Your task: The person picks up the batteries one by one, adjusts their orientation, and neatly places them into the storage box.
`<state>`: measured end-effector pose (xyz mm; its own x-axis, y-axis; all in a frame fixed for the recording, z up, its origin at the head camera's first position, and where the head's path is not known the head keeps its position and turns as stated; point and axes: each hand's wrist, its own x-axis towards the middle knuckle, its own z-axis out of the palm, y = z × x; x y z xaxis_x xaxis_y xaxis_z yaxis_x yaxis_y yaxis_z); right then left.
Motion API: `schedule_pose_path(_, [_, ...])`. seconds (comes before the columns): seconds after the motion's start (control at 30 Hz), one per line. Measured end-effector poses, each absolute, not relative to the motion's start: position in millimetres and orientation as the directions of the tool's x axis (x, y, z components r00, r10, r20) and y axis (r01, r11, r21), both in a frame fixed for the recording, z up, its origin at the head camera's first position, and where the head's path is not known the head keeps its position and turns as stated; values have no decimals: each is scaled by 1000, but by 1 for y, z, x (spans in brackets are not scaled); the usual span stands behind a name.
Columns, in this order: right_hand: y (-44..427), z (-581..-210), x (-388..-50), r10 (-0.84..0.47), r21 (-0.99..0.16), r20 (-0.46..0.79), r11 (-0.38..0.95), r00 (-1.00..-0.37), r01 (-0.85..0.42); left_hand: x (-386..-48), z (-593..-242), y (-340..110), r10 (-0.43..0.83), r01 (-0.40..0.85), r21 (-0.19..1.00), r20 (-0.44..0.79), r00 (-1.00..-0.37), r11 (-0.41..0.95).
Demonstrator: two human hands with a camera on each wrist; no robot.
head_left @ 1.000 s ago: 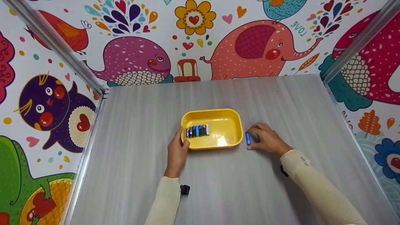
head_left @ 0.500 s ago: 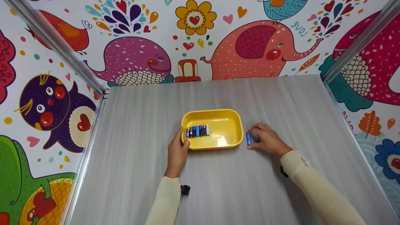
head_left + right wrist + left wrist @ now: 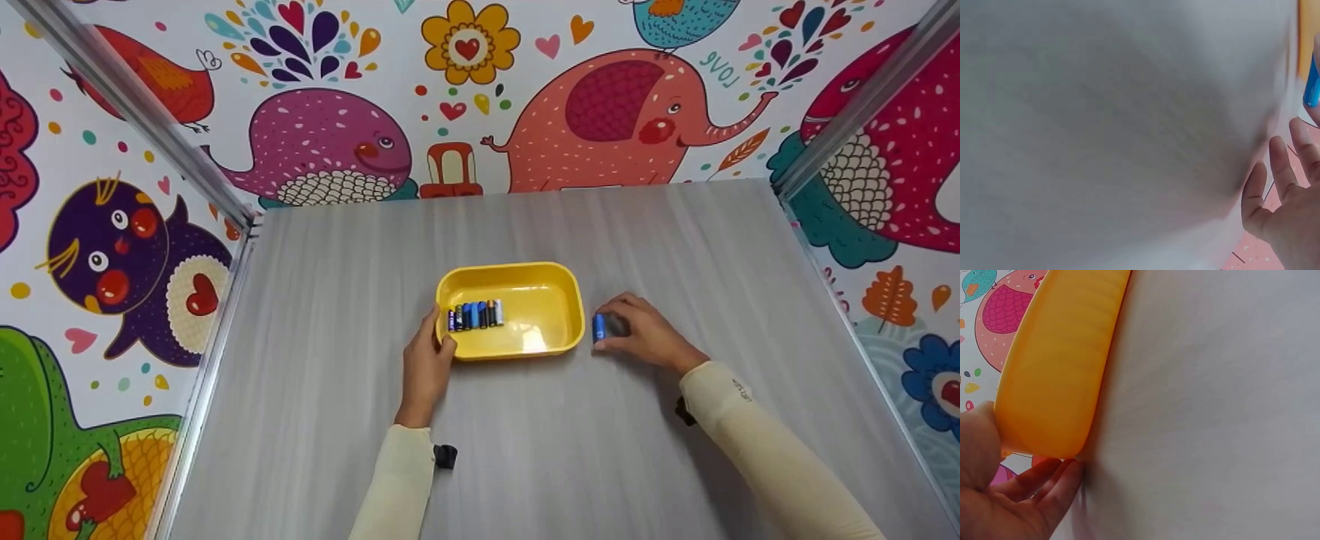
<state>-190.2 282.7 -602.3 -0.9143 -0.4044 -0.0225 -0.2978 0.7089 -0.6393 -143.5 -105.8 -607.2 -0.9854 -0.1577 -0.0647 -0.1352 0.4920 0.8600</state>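
Note:
A shallow yellow tray (image 3: 544,309) stands on the table, a row of several batteries (image 3: 475,315) lined up side by side against its left part. My left hand (image 3: 426,373) holds the tray's left end, thumb at the near left corner and fingers along the outer side. In the left wrist view, the left fingers (image 3: 1058,492) touch the tray wall (image 3: 1055,371) low down, near the table. Just right of the tray, my right hand (image 3: 641,330) pinches a blue battery (image 3: 598,328) between thumb and fingertips. Part of that battery (image 3: 1311,87) shows at the right wrist view's edge, beside the spread other fingers.
The grey wood-grain table (image 3: 337,300) surrounds the tray. Walls printed with cartoon animals (image 3: 330,142) enclose it at the back and both sides, with metal rails (image 3: 202,180) at the corners.
My right hand has shifted very slightly up and to the right with the blue battery. The left hand, the tray and the row of batteries stay put.

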Motion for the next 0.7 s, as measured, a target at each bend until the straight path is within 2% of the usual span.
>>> schedule_pose_path(0.33, [275,-576,-202,-362,-709,39,647,-931,-281,-143,-606,-105,-168,-134,856,-56,-984,500])
schedule_pose_path(0.53, [261,-555,-215,-321,-705,11,670,-947,-235,-143,-605,-105,-167,-142,856,-66,-984,497])
schedule_pose_path(0.7, [244,-541,-224,-339,-707,1,665,-941,-240,-143,-605,-104,-166,-156,859,-84,-982,488])
